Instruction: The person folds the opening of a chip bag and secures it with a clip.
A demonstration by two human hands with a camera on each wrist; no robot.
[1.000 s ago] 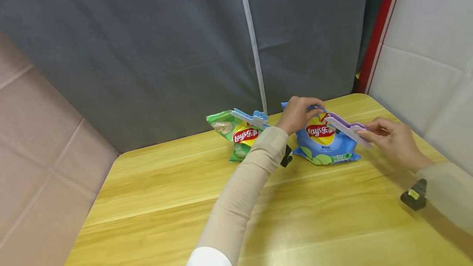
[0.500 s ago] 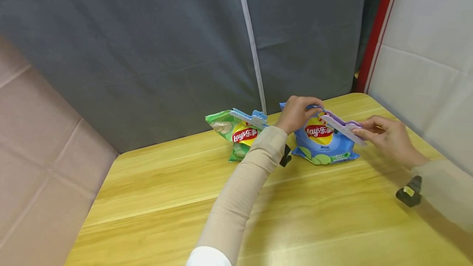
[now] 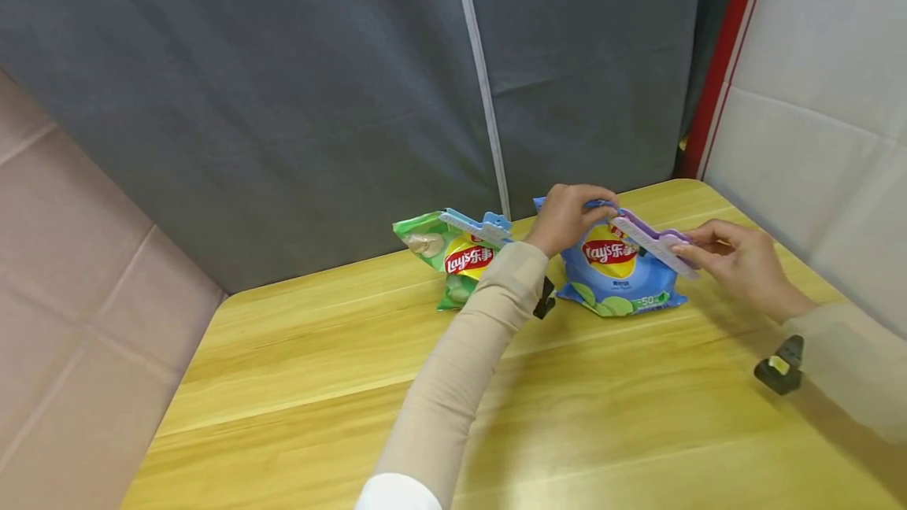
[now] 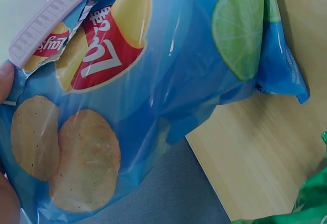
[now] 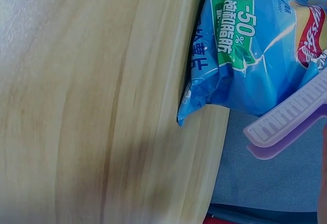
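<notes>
A blue Lay's chip bag (image 3: 623, 282) stands on the table at the right, its top edge folded over. My left hand (image 3: 567, 217) pinches the folded top; in the left wrist view its fingertips (image 4: 6, 83) show at the left edge. With thumb and fingers my right hand (image 3: 744, 262) holds a purple bag clip (image 3: 655, 242) by its handle. The clip lies slantwise across the bag's folded top corner, and its ridged strip shows in the right wrist view, where the clip (image 5: 286, 117) reaches past the bag. Part of the fold is hidden behind my left fingers.
To the left stands a green Lay's bag (image 3: 457, 290) with a light blue clip (image 3: 489, 227) across its top; my left forearm partly covers it. The wooden table (image 3: 298, 384) ends at a grey curtain (image 3: 319, 116) behind and a white wall covering (image 3: 822, 85) at the right.
My right hand and the purple clip have shifted slightly left, further across the blue bag's top. My left hand keeps its pinch on the fold, and the green bag stays put.
</notes>
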